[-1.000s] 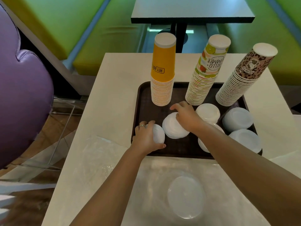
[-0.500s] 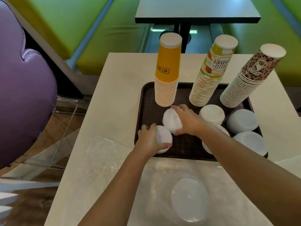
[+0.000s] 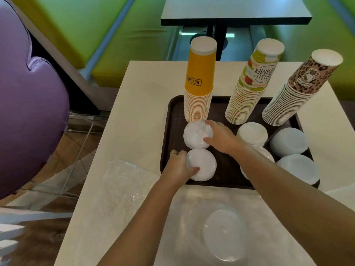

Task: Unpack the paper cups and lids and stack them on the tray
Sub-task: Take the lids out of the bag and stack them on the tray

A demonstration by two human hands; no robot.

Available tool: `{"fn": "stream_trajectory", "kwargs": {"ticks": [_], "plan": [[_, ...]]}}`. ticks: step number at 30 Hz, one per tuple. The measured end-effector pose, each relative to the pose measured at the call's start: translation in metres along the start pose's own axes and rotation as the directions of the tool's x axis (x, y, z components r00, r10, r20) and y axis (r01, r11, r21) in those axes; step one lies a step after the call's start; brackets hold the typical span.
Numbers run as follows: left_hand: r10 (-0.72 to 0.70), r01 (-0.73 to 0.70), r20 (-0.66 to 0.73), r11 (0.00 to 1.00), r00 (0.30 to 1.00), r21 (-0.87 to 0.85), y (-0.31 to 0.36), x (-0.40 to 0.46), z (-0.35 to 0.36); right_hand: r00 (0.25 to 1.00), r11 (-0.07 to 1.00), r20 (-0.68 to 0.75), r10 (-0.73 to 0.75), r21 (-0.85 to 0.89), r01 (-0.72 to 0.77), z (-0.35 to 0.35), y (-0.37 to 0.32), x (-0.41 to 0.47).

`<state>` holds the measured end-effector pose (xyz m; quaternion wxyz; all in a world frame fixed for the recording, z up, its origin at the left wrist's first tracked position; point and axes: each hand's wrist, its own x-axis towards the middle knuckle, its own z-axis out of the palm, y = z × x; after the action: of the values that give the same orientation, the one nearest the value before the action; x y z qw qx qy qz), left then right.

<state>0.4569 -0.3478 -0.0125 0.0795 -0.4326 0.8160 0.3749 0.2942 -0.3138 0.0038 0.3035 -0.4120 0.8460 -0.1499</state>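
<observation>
Step in hand: placing lid stacks on the tray (image 3: 172, 104). The cups appear done — three inverted nested columns stand along the tray's 12 o'clock edge: the yellow cup stack (image 3: 199, 83), the fruit-print cup stack (image 3: 253, 83) and the leopard-print cup stack (image 3: 299, 87). The two right-hand columns lean toward 1 o'clock.

The left hand (image 3: 177, 167) grips the near lid stack (image 3: 201, 164) at the tray's 7 o'clock corner, thumb and fingers curled round its side. The right hand (image 3: 221, 139) holds the far lid stack (image 3: 196, 135), fingers curved over its rim, just at 6 o'clock from the yellow cup stack. The two stacks sit touching or nearly so. Further lid stacks (image 3: 288, 141) occupy the tray's 3 to 5 o'clock area.

Next move, as a judgement: seat both stacks flat and release, then fetch the bagged lids (image 3: 224, 237) lying on the surface (image 3: 142, 89) at 6 o'clock from the tray. That calls for opening the plastic wrap (image 3: 123, 181) and lifting the lids as one block.

Materials: the cups are printed paper with rolled rims that show as fine ribs; the lids are smooth white discs, probably thin plastic, with raised centres; the tray is dark brown with a faint grid texture — the wrap is clear, crinkled film.
</observation>
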Motion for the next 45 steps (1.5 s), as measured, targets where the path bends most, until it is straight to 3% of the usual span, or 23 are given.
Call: {"fn": "stream_trajectory", "kwargs": {"ticks": [5,7,11,15,17,22,26,31,36,40,45], "plan": [[-0.008,0.007,-0.032,1.0,0.999,-0.002,0.001,-0.002,0.001,0.999,1.0,-0.044,-0.013,-0.003,0.013,-0.001,-0.002,-0.008],[0.02,-0.02,-0.112,1.0,0.993,0.004,0.006,-0.007,0.0,0.996,1.0,-0.081,-0.024,0.016,0.026,-0.005,-0.003,-0.014],[0.239,-0.257,-0.294,0.966,0.925,-0.022,0.025,-0.026,-0.007,0.984,0.994,-0.156,-0.082,0.054,0.091,-0.009,-0.009,-0.037],[0.366,-0.393,-0.325,0.919,0.872,-0.019,0.037,-0.057,-0.01,0.974,0.978,-0.197,-0.115,0.149,0.146,-0.008,-0.013,-0.077],[0.406,-0.439,-0.289,0.897,0.867,-0.054,0.038,-0.075,-0.007,0.966,0.962,-0.221,-0.138,0.202,0.184,-0.005,-0.01,-0.103],[0.553,-0.554,-0.025,0.832,0.833,-0.026,0.022,-0.117,0.016,0.966,0.944,-0.219,-0.138,0.265,0.195,0.016,0.008,-0.162],[0.441,-0.447,0.077,0.89,0.894,0.093,0.003,-0.133,0.044,0.974,0.958,-0.192,-0.122,0.235,0.167,0.032,0.028,-0.193],[0.327,-0.338,0.136,0.939,0.935,0.067,0.006,-0.14,0.059,0.989,0.975,-0.142,-0.038,0.211,0.068,0.054,0.046,-0.209],[0.263,-0.278,0.23,0.96,0.937,0.033,0.005,-0.138,0.067,0.981,0.931,-0.189,0.038,0.364,0.034,0.063,0.054,-0.206],[0.26,-0.287,0.275,0.956,0.926,0.064,0.008,-0.141,0.075,0.97,0.862,-0.204,0.129,0.506,-0.008,0.068,0.06,-0.203],[0.338,-0.373,0.18,0.902,0.924,0.219,0.006,-0.141,0.086,0.979,0.746,-0.104,0.178,0.663,-0.065,0.07,0.065,-0.203]]}}
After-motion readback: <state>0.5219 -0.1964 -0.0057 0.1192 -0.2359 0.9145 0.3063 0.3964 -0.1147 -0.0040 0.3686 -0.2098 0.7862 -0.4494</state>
